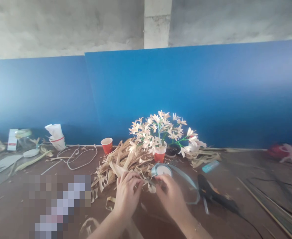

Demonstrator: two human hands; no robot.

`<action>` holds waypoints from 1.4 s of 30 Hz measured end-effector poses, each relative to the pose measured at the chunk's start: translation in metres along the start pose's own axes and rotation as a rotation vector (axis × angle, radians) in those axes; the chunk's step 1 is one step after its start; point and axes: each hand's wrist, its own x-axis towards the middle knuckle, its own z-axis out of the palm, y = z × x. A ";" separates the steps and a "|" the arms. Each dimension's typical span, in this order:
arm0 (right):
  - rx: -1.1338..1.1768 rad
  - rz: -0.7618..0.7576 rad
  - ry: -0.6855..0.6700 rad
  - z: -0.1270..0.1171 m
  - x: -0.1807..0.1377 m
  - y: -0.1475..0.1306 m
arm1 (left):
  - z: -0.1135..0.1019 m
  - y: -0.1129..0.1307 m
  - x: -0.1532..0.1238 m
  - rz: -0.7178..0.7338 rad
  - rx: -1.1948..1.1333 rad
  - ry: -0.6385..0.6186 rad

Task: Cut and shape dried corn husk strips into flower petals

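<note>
My left hand (pixel 126 194) and my right hand (pixel 171 196) meet low at the middle of the brown table (pixel 238 212), fingers pinched together around a small piece I cannot make out. Just beyond my right fingers lies a roll of pale blue tape (pixel 161 170), its loose end curling off to the right. A heap of dry husk strips (pixel 122 161) lies right behind my left hand. Behind it a red cup (pixel 160 154) holds a bunch of cream husk flowers (pixel 158 129).
A black glue gun (pixel 212 193) lies right of my right hand with its cord trailing off. Another red cup (pixel 107 145), a white cable (pixel 76 156) and stacked white cups (pixel 56 136) sit at the back left. Thin sticks (pixel 262 204) lie at the right. A blue wall stands behind.
</note>
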 end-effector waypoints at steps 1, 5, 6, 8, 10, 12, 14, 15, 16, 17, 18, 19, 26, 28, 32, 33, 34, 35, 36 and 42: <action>0.050 -0.016 -0.034 0.000 0.000 -0.001 | 0.000 0.000 0.000 0.008 -0.019 -0.005; 0.056 -0.084 -0.099 0.003 -0.004 -0.006 | -0.002 0.005 0.000 0.044 -0.160 -0.050; 0.029 -0.100 -0.083 0.004 -0.005 -0.006 | -0.002 0.006 0.000 0.031 -0.209 -0.056; -0.021 -0.144 -0.020 0.005 -0.006 -0.004 | -0.001 0.007 0.001 -0.044 -0.330 -0.057; -0.056 -0.195 0.029 0.003 -0.005 -0.004 | 0.000 0.007 0.001 -0.158 -0.490 -0.080; -0.077 -0.249 0.042 0.000 -0.005 -0.005 | 0.002 0.006 0.002 -0.274 -0.672 -0.143; -0.085 -0.296 0.032 -0.002 -0.005 -0.007 | 0.003 0.005 0.002 -0.379 -0.841 -0.214; -0.084 -0.317 0.024 -0.002 -0.005 -0.009 | 0.004 0.005 0.002 -0.423 -0.912 -0.236; -0.078 -0.329 0.013 -0.003 -0.006 -0.010 | 0.004 0.006 0.002 -0.456 -0.970 -0.251; -0.063 -0.331 0.005 -0.003 -0.006 -0.011 | 0.004 0.006 0.002 -0.477 -1.016 -0.257; -0.036 -0.320 0.003 -0.002 -0.006 -0.012 | 0.004 0.006 0.002 -0.487 -1.050 -0.255; 0.002 -0.293 0.003 -0.002 -0.006 -0.012 | 0.004 0.006 0.003 -0.494 -1.075 -0.253; 0.207 0.014 -0.113 -0.003 -0.003 -0.015 | 0.001 0.006 0.004 -0.488 -1.065 -0.305; 0.227 0.079 -0.151 -0.002 -0.003 -0.017 | 0.002 0.008 0.004 -0.534 -1.138 -0.317; 0.281 0.141 -0.177 -0.001 -0.001 -0.019 | 0.003 0.009 0.002 -0.602 -1.241 -0.326; 0.273 0.141 -0.184 -0.003 0.000 -0.018 | 0.004 0.009 0.002 -0.614 -1.236 -0.323; 0.245 0.139 -0.186 -0.005 0.002 -0.015 | 0.004 0.009 0.002 -0.631 -1.230 -0.321; 0.193 0.142 -0.188 -0.009 0.003 -0.013 | 0.004 0.008 0.003 -0.649 -1.224 -0.316; 0.120 0.155 -0.172 -0.013 0.005 -0.009 | 0.004 0.008 0.003 -0.666 -1.216 -0.308; -0.405 0.239 -0.329 -0.025 0.005 0.007 | 0.001 0.007 0.007 -0.745 -1.186 -0.214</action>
